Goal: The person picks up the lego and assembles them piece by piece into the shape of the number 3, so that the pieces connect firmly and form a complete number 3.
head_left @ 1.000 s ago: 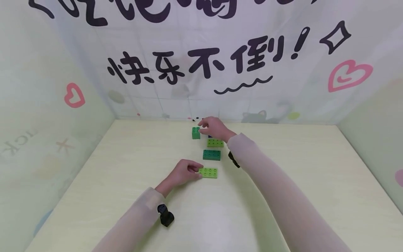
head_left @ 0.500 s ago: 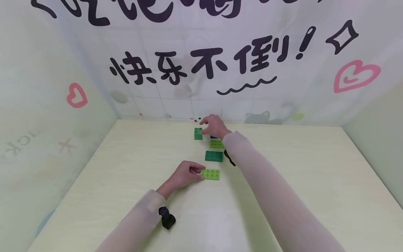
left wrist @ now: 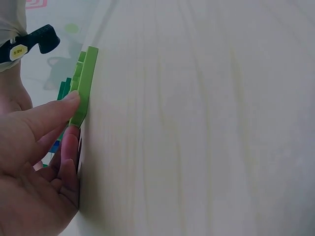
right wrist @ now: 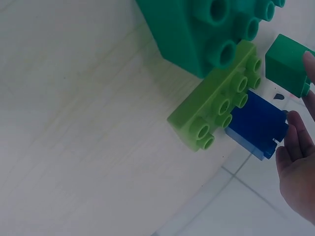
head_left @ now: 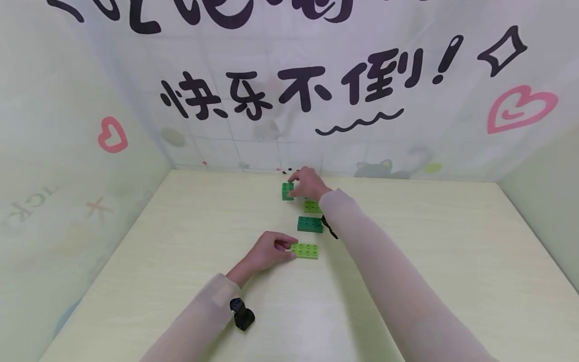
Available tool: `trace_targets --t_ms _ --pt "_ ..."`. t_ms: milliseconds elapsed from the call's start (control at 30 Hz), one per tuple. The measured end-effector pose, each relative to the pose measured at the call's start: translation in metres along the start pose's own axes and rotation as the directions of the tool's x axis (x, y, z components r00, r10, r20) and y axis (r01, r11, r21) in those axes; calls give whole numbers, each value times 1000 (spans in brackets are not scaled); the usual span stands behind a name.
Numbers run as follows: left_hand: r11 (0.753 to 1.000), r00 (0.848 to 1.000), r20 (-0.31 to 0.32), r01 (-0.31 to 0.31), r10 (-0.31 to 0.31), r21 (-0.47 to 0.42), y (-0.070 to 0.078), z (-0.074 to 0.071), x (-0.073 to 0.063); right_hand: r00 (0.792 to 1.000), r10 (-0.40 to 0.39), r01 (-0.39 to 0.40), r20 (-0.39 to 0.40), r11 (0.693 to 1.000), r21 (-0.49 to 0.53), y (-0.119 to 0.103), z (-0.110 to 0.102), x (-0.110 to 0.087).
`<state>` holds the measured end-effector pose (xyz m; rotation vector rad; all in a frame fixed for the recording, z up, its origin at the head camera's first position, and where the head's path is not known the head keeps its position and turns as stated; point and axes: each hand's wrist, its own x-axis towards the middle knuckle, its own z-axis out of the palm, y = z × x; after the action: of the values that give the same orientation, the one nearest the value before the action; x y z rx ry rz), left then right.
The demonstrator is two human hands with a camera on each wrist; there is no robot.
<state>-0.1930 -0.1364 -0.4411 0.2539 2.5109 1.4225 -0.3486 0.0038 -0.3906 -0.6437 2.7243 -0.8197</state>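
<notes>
With thumb and fingers, my left hand (head_left: 270, 250) pinches the left end of a flat lime-green toy building brick (head_left: 307, 251) low over the table; the left wrist view shows the brick (left wrist: 87, 83) tipped on edge to the camera. Farther back, my right hand (head_left: 311, 183) has thumb and forefinger at the right side of a small green brick (head_left: 287, 193), apparently pinching it. Beside those fingers in the right wrist view lies a blue brick (right wrist: 257, 118), which the hand hides from the head view. A second lime brick (head_left: 311, 206) sits in front of it.
A dark green brick (head_left: 309, 224) stands between the two lime ones. Behind the pale wooden table (head_left: 217, 211) rises a white printed backdrop (head_left: 271, 125), close to my right hand. Printed panels (head_left: 68, 201) flank both sides.
The right hand has come closer to the small green brick, its thumb and forefinger now overlapping the brick's right side. The blue brick has gone out of sight behind it. The left hand keeps its grip.
</notes>
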Motion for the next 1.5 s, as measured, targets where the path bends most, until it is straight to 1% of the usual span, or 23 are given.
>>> trace_targets --t_ms 167,367,533,700,967,1200,1300,1433,1500 --pt "1000 1000 3 -7 7 -9 3 2 -1 999 34 -34 -2 999 -40 2 3 0" --pt "1000 1000 11 -6 6 -14 7 3 -1 999 48 -48 -14 997 -60 4 3 0" --pt "1000 1000 13 -19 19 -10 10 4 -2 998 54 -55 -19 997 -50 5 1 -2" --pt "1000 999 17 -29 29 -12 10 6 -1 998 61 -62 -26 997 -41 5 -1 -6" --pt "1000 1000 4 -12 12 -13 10 5 -2 999 15 -15 -48 1000 1 3 -6 -10" --pt "1000 1000 13 -15 15 -8 8 4 -2 999 -22 23 -48 999 24 1 -13 -13" --pt "1000 1000 11 -7 7 -11 7 2 -2 998 -37 39 -50 998 40 -1 -17 -16" --pt "1000 1000 8 14 -13 -11 7 -1 -3 996 -58 61 -65 997 38 -4 -23 -21" --pt "1000 1000 9 13 -13 -6 7 -2 -3 995 -68 71 -72 997 36 -6 -26 -25"
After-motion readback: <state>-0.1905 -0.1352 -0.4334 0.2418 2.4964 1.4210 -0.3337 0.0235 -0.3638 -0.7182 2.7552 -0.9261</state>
